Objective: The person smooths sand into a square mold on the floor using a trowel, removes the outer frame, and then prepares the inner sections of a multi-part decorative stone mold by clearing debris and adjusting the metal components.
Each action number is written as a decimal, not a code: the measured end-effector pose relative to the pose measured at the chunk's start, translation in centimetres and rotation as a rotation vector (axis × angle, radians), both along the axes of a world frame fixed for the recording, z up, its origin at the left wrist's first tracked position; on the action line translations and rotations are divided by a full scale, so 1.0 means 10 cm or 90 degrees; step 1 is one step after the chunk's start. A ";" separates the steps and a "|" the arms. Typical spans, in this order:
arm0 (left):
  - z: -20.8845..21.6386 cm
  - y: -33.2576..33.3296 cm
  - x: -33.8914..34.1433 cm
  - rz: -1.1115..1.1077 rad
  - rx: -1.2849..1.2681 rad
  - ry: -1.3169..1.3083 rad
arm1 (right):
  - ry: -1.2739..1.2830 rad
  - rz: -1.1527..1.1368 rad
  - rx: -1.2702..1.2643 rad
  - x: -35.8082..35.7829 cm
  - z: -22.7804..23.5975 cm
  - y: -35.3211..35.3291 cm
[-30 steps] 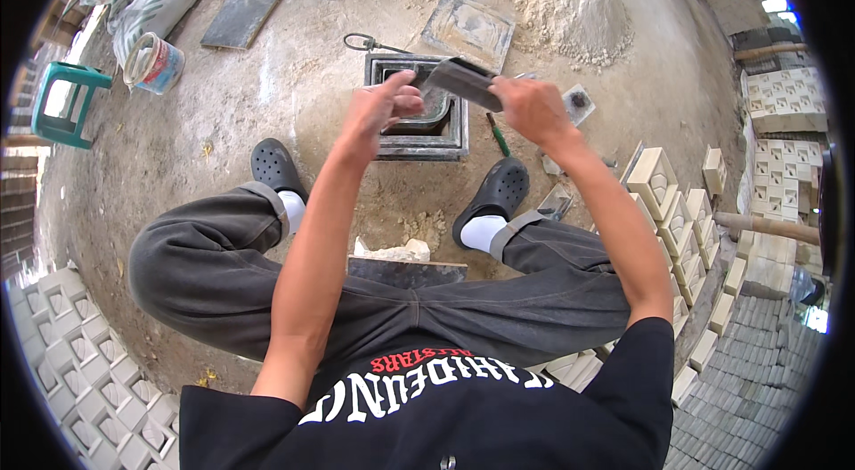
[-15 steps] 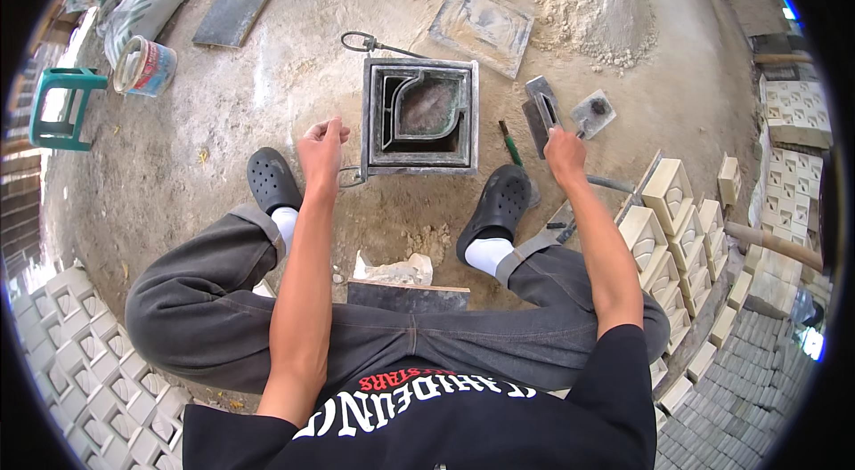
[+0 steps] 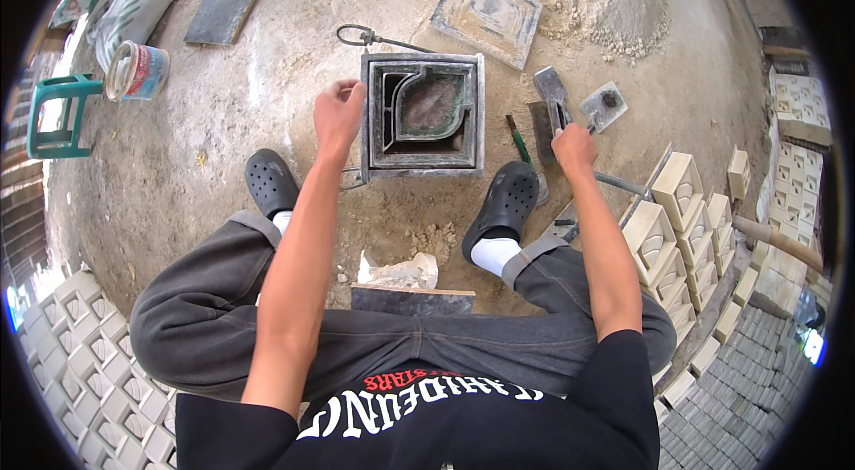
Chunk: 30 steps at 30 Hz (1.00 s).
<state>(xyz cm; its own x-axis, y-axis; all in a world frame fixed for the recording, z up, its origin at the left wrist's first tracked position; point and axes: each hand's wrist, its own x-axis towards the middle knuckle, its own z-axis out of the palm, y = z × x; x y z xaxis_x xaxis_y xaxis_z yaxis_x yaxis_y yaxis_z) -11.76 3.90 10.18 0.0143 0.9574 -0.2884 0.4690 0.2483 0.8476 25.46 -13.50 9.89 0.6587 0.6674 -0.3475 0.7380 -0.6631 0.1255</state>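
Note:
A square metal mould (image 3: 365,114) with a curved divider inside stands on the ground between my feet. My left hand (image 3: 338,118) is beside its left rim, fingers loosely bent and thumb apart, with nothing visible in them. Whether it touches the rim I cannot tell. On the right, my right hand (image 3: 574,148) is closed round the handle of a flat plastering trowel (image 3: 543,130), whose dark blade lies near the ground. Close to the blade are a green-handled brush (image 3: 518,139), a grey flat bar (image 3: 550,83) and a small square plate (image 3: 606,107) with a dark knob.
A dusty square board (image 3: 488,14) and a pale powder heap (image 3: 614,3) lie beyond the mould. Patterned blocks (image 3: 672,194) are stacked at right, more blocks (image 3: 93,363) at lower left. A bucket (image 3: 136,71), green stool (image 3: 62,114) and sack (image 3: 138,12) stand far left.
My left hand has moved forward and slightly right, up to the mould's left rim, its fingers loosening from a pinch. My right hand keeps hold of the trowel, which has shifted slightly.

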 end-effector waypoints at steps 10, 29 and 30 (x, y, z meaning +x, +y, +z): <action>0.19 0.57 0.27 -0.481 0.243 0.318 | 0.310 -0.001 0.438 -1.25 0.42 0.59; -0.06 0.38 0.46 -0.627 0.391 0.496 | 0.277 0.127 0.125 -2.88 0.23 0.88; -0.10 0.37 0.47 -0.629 0.391 0.495 | 0.277 0.126 0.125 -2.91 0.21 0.90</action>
<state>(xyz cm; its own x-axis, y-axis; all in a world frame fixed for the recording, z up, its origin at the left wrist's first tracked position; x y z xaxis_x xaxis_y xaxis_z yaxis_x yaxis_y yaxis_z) -7.07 7.62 9.16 0.7804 0.6205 -0.0770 0.6245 -0.7676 0.1443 -3.66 -4.46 11.98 0.3359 0.8444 -0.4172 0.8074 -0.4863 -0.3341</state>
